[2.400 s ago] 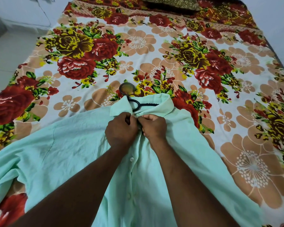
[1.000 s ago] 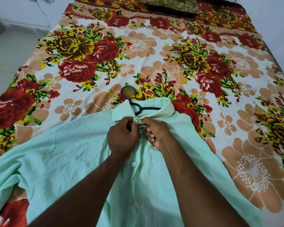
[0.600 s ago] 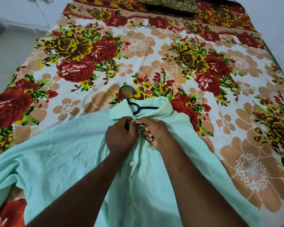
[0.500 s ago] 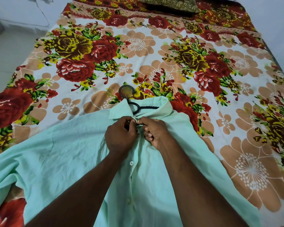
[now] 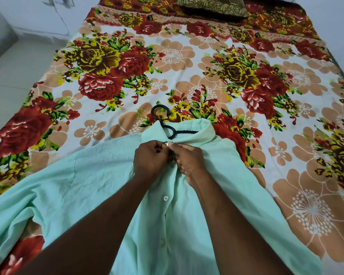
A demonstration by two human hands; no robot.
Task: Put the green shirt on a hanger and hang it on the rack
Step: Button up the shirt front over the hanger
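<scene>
The pale green shirt lies front up on the bed, collar pointing away from me. A black hanger sits inside it; only its hook and neck stick out past the collar. My left hand and my right hand meet just below the collar, each pinching one edge of the shirt's front opening around the top button. Two white buttons show lower down the front. The rack is not in view.
The bed carries a floral sheet in red, yellow and tan. A dark patterned pillow lies at its far end. Pale floor and a white cabinet are to the left.
My fingers have kept working at the top button under the collar; the right hand's fingers have uncurled slightly. The shirt and hanger lie where they were.
</scene>
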